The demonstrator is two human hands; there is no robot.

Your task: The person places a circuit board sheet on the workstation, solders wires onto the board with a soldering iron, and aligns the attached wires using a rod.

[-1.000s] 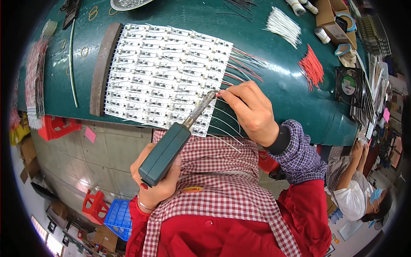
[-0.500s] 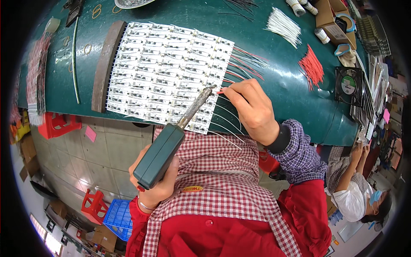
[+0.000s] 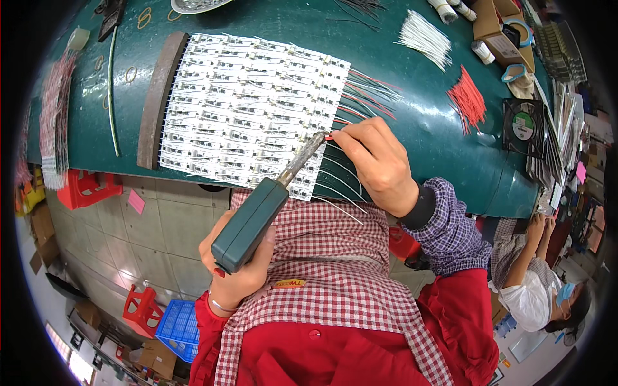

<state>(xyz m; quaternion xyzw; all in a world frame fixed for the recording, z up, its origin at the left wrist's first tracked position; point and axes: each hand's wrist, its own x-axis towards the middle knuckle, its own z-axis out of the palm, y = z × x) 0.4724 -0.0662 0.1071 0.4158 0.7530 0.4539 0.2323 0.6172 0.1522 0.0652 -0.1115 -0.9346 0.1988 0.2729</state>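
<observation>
One soldering iron [image 3: 270, 202], green handle clenched in my left hand [image 3: 235, 270], tip at the right edge of the one white circuit-strip panel [image 3: 251, 109] on the green tabletop [image 3: 418, 128]. My right hand [image 3: 376, 164] pinches one red wire [image 3: 330, 137] at the tip. Two loose wire bundles lie beyond, white [image 3: 425, 38] and red [image 3: 468, 100]. Tiled floor [image 3: 129, 238] below; one blue crate [image 3: 179, 328], contents unclear.

Far up and to the right of the right hand [image 3: 380, 164], a brown cardboard box [image 3: 499, 29] stands open at the bench's far corner. To that hand's right, a black square fan [image 3: 523, 127] carries a round green-and-white label [image 3: 523, 125]. Below the left hand [image 3: 235, 267], a small oval yellow label [image 3: 288, 283] sits on the checked apron.
</observation>
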